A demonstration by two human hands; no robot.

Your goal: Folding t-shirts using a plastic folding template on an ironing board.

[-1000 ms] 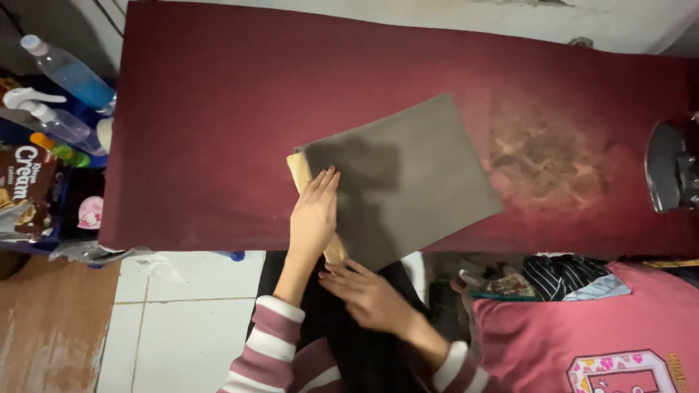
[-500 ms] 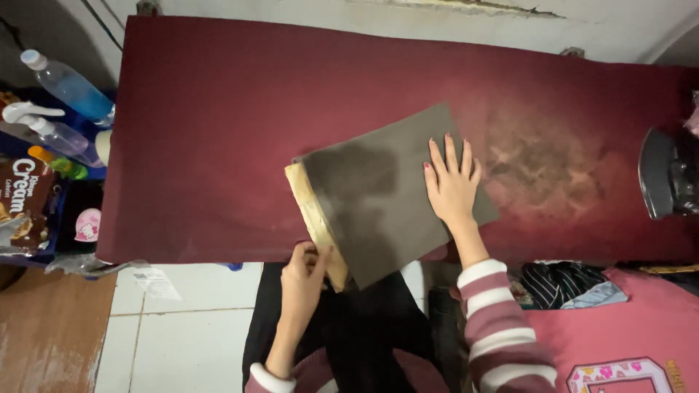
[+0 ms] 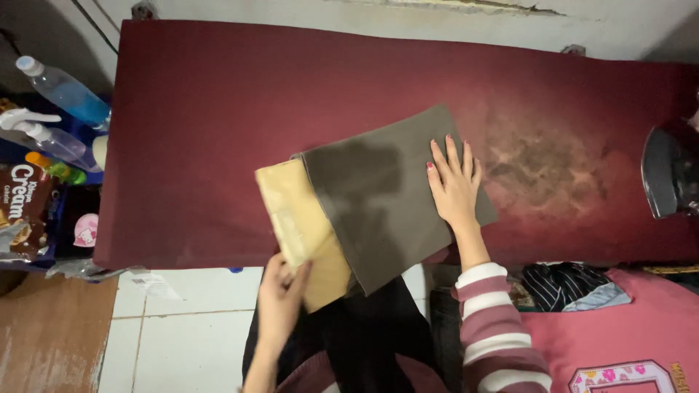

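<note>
1. Nearest, lower centre of frame: left hand (image 3: 280,302) comes up from the bottom edge, fingers curled on the near end of the tan board (image 3: 302,229). I read it as a pinch grip; the thumb side is hidden under the board, so I cannot be sure.
2. The tan board overhangs the near edge of the maroon padded table (image 3: 218,131). Its long axis runs from lower centre up toward the left-centre, tilted slightly.
3. Middle of frame: grey-brown folded cloth (image 3: 386,196) lies over the board's right side, hiding it there; the board shows only along the cloth's left edge.
4. Right hand (image 3: 455,185) lies flat on the cloth's right part, fingers spread, pressing down.
5. So the left hand is the one on the board.
6. Farther off: scorch-like stain (image 3: 546,164) right of centre, dark iron (image 3: 666,175) at right edge, spray bottles (image 3: 62,91) upper left.
</note>
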